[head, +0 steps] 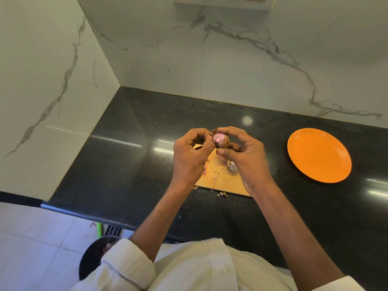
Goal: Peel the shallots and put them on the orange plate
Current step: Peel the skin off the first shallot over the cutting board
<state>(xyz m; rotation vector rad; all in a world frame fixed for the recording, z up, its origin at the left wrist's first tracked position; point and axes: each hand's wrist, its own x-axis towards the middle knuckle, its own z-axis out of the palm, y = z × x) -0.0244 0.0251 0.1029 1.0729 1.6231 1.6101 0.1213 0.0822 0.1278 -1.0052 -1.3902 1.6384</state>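
Right hand (245, 156) gripping shallot (220, 140), left hand (192, 153) pinching skin, orange plate (319, 155) well apart

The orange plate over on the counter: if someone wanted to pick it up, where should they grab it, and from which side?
Best guess: take the orange plate by its rim, on the edge nearest the person. It lies flat on the dark counter and looks shallow, so only the slightly raised rim offers a hold. It sits to the right of the cutting board, so the right hand is closer, though it is now holding the shallot.
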